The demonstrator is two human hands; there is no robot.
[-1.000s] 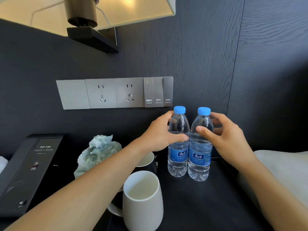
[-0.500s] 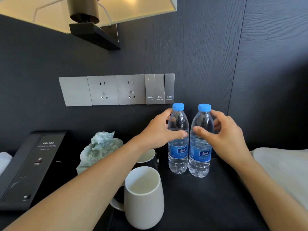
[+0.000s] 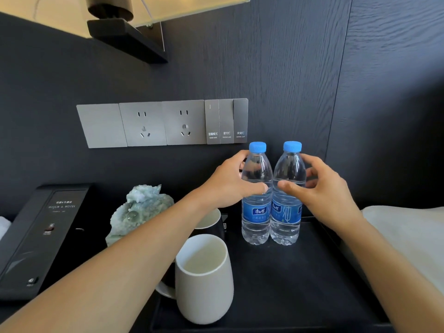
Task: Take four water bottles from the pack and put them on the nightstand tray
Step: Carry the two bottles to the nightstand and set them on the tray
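Left hand: grip wraps left bottle
Right hand: grip loose, wide around right bottle
Tray: bottles upright, 12 o'clock
Release: straight off, no tipping

R hand grip now looser.

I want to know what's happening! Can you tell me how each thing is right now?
Left bottle: upright on tray, capped, left hand around it.
Right bottle: upright, capped, right hand loosening.
Tray: holds both bottles.
Front mug: upright.
Lamp: lit.
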